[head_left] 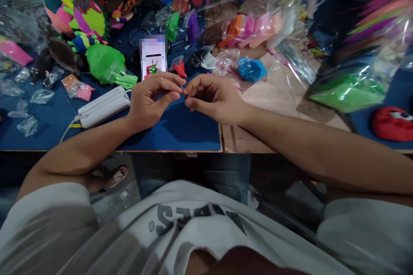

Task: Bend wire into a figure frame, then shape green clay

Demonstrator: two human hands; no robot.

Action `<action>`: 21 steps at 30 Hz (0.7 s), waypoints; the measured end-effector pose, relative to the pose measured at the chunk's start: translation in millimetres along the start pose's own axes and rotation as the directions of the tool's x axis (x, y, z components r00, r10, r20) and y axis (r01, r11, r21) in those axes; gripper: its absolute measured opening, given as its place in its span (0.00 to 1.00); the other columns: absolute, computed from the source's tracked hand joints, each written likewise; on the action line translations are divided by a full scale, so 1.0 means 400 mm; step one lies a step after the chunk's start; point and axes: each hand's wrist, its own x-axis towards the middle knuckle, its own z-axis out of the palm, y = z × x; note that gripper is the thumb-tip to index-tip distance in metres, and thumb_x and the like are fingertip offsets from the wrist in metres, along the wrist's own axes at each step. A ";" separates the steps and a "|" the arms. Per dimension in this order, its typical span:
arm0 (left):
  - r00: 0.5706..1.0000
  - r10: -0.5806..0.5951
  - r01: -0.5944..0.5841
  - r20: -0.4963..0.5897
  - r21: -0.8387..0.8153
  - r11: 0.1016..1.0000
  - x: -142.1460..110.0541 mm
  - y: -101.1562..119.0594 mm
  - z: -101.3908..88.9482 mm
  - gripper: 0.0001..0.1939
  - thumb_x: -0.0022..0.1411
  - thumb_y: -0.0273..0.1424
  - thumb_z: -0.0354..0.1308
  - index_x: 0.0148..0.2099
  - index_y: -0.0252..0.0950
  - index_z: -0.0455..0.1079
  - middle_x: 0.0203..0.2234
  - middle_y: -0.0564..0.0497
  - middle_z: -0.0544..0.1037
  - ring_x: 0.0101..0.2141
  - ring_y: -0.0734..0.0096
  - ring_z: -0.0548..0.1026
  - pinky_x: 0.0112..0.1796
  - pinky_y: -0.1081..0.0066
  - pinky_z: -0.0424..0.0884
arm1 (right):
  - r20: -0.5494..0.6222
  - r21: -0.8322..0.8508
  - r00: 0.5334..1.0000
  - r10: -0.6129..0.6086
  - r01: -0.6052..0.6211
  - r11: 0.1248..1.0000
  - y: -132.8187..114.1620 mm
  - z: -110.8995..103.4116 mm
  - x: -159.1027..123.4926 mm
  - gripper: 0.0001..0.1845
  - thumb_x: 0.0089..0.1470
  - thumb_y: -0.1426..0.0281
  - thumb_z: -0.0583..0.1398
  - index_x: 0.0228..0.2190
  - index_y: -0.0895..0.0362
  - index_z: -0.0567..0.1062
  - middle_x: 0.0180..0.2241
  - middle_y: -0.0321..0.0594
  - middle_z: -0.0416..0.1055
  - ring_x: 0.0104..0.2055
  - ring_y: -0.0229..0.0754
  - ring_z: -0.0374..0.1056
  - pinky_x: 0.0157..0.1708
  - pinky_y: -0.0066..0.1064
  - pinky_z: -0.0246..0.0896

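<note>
Above the blue mat (193, 131), my left hand (155, 99) and my right hand (217, 99) meet with fingertips almost touching. A thin, light wire (170, 86) arcs over the left fingers and runs to the right fingertips. Both hands are closed in a pinch on it; its far end is hidden among the fingers. Just behind the left hand stands a lit phone (154, 58), its screen showing a small green figure. A small bag of red clay (179, 68) lies just beyond the fingertips, and a blue clay packet (252, 69) is beyond my right hand.
A white power strip (103, 107) with its cable lies left of my left hand. Green clay (105, 63) and colourful clay figures (84, 17) crowd the back left. Bagged clay blocks (251, 30) fill the back. At right are a green clay bag (351, 92) and a red clay face (392, 123).
</note>
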 end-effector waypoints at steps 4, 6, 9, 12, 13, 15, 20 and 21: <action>0.994 -0.097 0.098 -0.040 0.025 0.995 -0.001 0.019 0.008 0.15 0.78 0.49 0.74 0.43 0.46 0.88 0.47 0.47 0.92 0.50 0.58 0.90 0.57 0.53 0.88 | -0.055 -0.262 0.990 -0.130 0.111 0.959 -0.005 0.004 -0.011 0.22 0.67 0.50 0.78 0.42 0.54 0.83 0.34 0.35 0.79 0.34 0.39 0.71 0.36 0.32 0.68; 0.987 -0.151 0.153 -0.057 0.022 0.988 -0.002 0.025 0.012 0.19 0.77 0.54 0.74 0.41 0.45 0.87 0.47 0.46 0.92 0.50 0.57 0.90 0.57 0.52 0.88 | -0.064 -0.302 0.987 -0.149 0.123 0.945 -0.010 0.009 -0.014 0.22 0.68 0.49 0.77 0.40 0.53 0.82 0.33 0.34 0.78 0.33 0.39 0.70 0.35 0.32 0.67; 0.973 -0.218 0.217 -0.076 -0.019 0.976 -0.005 0.027 0.018 0.23 0.74 0.58 0.75 0.39 0.44 0.86 0.44 0.46 0.90 0.44 0.61 0.88 0.50 0.56 0.88 | -0.072 -0.282 0.991 -0.115 0.091 0.955 -0.016 0.013 -0.014 0.25 0.68 0.46 0.77 0.37 0.53 0.81 0.31 0.34 0.77 0.31 0.38 0.67 0.32 0.32 0.64; 0.959 -0.262 0.259 -0.109 -0.039 0.965 -0.002 0.034 0.020 0.25 0.68 0.59 0.80 0.37 0.43 0.86 0.39 0.48 0.87 0.37 0.67 0.85 0.41 0.64 0.85 | -0.074 -0.265 0.994 -0.082 0.060 0.962 -0.018 0.012 -0.010 0.28 0.67 0.42 0.77 0.37 0.53 0.83 0.29 0.33 0.76 0.29 0.38 0.65 0.30 0.32 0.62; 0.952 -0.283 0.279 -0.115 -0.046 0.959 0.001 0.039 0.020 0.25 0.66 0.59 0.82 0.37 0.43 0.86 0.37 0.49 0.87 0.35 0.69 0.84 0.38 0.66 0.83 | -0.079 -0.264 0.994 -0.081 0.057 0.963 -0.018 0.011 -0.009 0.29 0.66 0.41 0.77 0.37 0.53 0.83 0.29 0.34 0.76 0.30 0.38 0.65 0.30 0.32 0.62; 0.935 -0.342 0.334 -0.096 -0.089 0.938 0.007 0.048 0.021 0.26 0.64 0.58 0.84 0.38 0.42 0.86 0.32 0.50 0.86 0.29 0.72 0.81 0.33 0.69 0.81 | -0.089 -0.260 0.993 -0.082 0.057 0.964 -0.018 0.009 -0.008 0.29 0.66 0.41 0.77 0.37 0.54 0.84 0.30 0.35 0.78 0.30 0.38 0.66 0.31 0.33 0.63; 0.892 -0.452 0.433 -0.023 -0.242 0.868 0.016 0.058 0.029 0.30 0.61 0.61 0.84 0.39 0.39 0.84 0.25 0.53 0.84 0.24 0.73 0.81 0.29 0.72 0.81 | -0.090 -0.167 0.996 0.015 -0.030 0.985 -0.017 0.011 -0.005 0.27 0.64 0.44 0.79 0.37 0.55 0.87 0.30 0.36 0.82 0.29 0.37 0.71 0.29 0.31 0.65; 0.889 -0.457 0.437 -0.017 -0.261 0.861 0.016 0.057 0.031 0.30 0.61 0.61 0.84 0.39 0.39 0.83 0.26 0.52 0.85 0.24 0.73 0.82 0.28 0.72 0.82 | -0.075 -0.107 0.996 0.054 -0.062 0.992 -0.017 0.012 -0.003 0.26 0.63 0.44 0.80 0.37 0.55 0.87 0.30 0.37 0.83 0.29 0.38 0.73 0.29 0.31 0.68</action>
